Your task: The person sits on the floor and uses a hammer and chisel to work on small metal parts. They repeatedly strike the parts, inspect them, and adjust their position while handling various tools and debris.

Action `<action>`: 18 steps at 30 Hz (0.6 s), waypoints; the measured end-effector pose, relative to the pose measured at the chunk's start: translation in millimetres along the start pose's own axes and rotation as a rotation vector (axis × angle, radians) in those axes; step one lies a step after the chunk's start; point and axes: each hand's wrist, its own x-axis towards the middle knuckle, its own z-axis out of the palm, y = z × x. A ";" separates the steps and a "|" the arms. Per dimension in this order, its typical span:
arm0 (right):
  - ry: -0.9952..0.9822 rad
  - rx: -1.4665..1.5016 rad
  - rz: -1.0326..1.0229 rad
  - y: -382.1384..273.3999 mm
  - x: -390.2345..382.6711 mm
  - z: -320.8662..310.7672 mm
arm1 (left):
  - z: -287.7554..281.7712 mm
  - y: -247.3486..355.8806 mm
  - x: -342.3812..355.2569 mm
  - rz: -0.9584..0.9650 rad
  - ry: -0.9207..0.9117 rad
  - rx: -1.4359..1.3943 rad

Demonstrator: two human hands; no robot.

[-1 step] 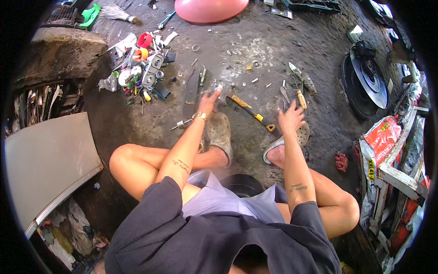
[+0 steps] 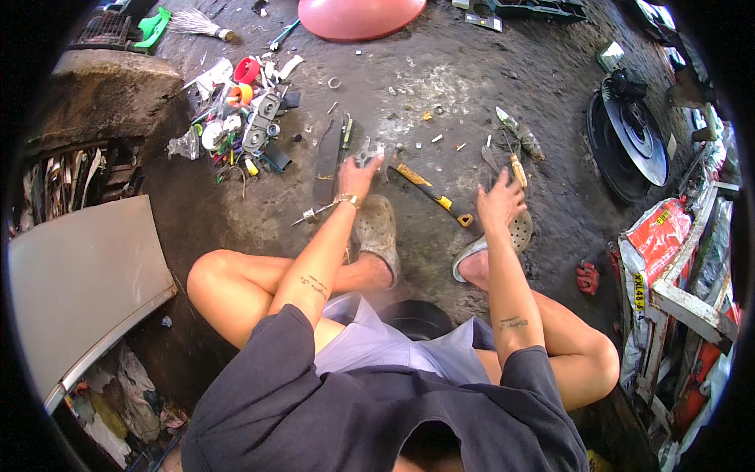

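Observation:
My left hand [image 2: 356,179] reaches down to the ground in front of my left clog, its fingers closed round a small clear, whitish piece [image 2: 377,149] that I cannot make out exactly. Beside that hand lie a long dark flat blade [image 2: 325,161], a slim green-tipped tool [image 2: 347,132] and a thin metal rod tool [image 2: 312,214]. My right hand [image 2: 502,203] hovers by my right clog with its fingers spread. Just beyond its fingertips are a screwdriver [image 2: 518,170] with a yellowish handle and a grey metal tool [image 2: 489,158]. Between my hands lies a black-and-yellow handled tool [image 2: 429,191].
A heap of plastic scraps [image 2: 244,118] is at the left. Farther off are a reddish basin [image 2: 362,20] and a hand brush [image 2: 200,23]. Black discs [image 2: 629,141] and a wooden frame with sacks [image 2: 668,291] stand at the right; a pale panel [image 2: 94,283] is left.
My left hand has shifted slightly with the small clear piece, which now shows more plainly. My right hand has barely moved.

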 end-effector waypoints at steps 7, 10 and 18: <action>-0.249 0.110 -0.407 -1.9 -27.8 57.9 | 50.3 57.1 -20.6 -0.065 0.058 0.215; -0.341 0.176 -0.359 0.7 -32.9 61.0 | 44.1 32.1 -2.7 -0.019 -0.022 0.163; -0.546 0.445 -0.076 75.9 -32.6 1.5 | 13.3 75.6 16.4 0.114 -0.181 0.725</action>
